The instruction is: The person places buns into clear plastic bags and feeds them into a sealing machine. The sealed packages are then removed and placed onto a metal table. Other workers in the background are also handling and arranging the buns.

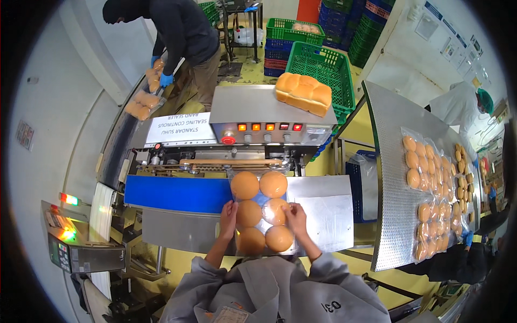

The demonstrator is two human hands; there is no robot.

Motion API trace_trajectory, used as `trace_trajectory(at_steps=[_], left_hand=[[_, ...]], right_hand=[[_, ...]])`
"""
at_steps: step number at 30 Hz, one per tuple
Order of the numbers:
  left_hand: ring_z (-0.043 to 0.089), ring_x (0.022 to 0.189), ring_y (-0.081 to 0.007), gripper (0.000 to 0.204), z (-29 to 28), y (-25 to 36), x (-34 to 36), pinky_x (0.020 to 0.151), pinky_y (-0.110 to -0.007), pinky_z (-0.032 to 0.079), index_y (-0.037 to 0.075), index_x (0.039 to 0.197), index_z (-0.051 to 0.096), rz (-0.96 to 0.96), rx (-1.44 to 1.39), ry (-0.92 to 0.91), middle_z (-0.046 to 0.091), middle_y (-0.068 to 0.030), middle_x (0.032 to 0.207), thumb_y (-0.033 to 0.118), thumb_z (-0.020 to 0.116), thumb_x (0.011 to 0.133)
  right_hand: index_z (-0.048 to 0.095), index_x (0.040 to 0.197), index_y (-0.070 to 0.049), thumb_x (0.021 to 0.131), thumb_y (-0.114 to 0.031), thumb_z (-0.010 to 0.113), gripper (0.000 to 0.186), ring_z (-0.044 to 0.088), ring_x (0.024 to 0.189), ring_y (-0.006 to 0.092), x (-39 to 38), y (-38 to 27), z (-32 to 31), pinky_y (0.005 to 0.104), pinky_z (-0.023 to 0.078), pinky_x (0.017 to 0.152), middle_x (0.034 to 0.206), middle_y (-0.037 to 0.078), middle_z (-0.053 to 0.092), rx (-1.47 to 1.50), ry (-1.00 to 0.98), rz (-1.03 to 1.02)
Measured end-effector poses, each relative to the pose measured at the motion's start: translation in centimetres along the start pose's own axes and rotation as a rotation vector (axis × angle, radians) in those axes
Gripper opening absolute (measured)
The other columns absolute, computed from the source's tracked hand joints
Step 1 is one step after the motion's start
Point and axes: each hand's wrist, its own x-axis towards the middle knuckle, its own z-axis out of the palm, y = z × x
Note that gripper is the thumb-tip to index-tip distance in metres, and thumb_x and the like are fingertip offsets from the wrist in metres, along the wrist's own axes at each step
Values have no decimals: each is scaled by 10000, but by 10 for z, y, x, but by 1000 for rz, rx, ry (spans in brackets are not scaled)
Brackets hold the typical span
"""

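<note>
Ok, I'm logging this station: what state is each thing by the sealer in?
Bag of buns: filled, seal unclear
Left hand: holding bag's left edge
Right hand: holding bag's right side
Panel lights: several lit
Loaf: lying atop sealer
Blue belt: motion unclear
Large green crate: open-topped

Loose grey fabric smock, wide creased sleeves, black marking, orange-and-white patch; left hand and right hand are bare.
</note>
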Motion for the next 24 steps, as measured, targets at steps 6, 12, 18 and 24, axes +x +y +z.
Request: trace_trajectory(at_steps=[6, 12, 18, 24], left_hand=[[484, 932, -138, 494, -51, 27, -30, 799, -262, 397, -42, 1120, 422, 0, 169, 42, 511, -80, 1011, 327, 552, 819], [522, 796, -123, 423, -93, 49, -30, 684, -248, 438, -1, 1027, 486, -268, -25, -139, 542, -59, 887, 336, 587, 792], [522, 662, -81, 247, -138, 45, -19, 594, -214, 437, 65, 855, 530, -320, -79, -82, 535, 5, 727, 299, 586, 800], [479, 619, -58, 221, -183, 29, 2, 559, -202, 411, 103, 772, 499, -324, -146, -31, 506, 18, 693, 299, 600, 792]], right_hand=[[483, 1012, 10, 760, -160, 638, 341, 553, 719, 131, -55, -48, 39, 257, 469, 646, 825, 74, 566, 676, -302, 487], [504, 1028, -7, 768, -82, 602, 288, 571, 824, 150, -62, -56, 68, 282, 474, 743, 936, 83, 581, 813, -618, 538], [523, 1009, -12, 773, -56, 584, 249, 560, 861, 153, -70, -85, 95, 279, 458, 778, 934, 80, 585, 864, -684, 657], [540, 979, -23, 767, -54, 590, 220, 560, 853, 146, -81, -71, 151, 269, 464, 753, 913, 60, 590, 865, -678, 606]])
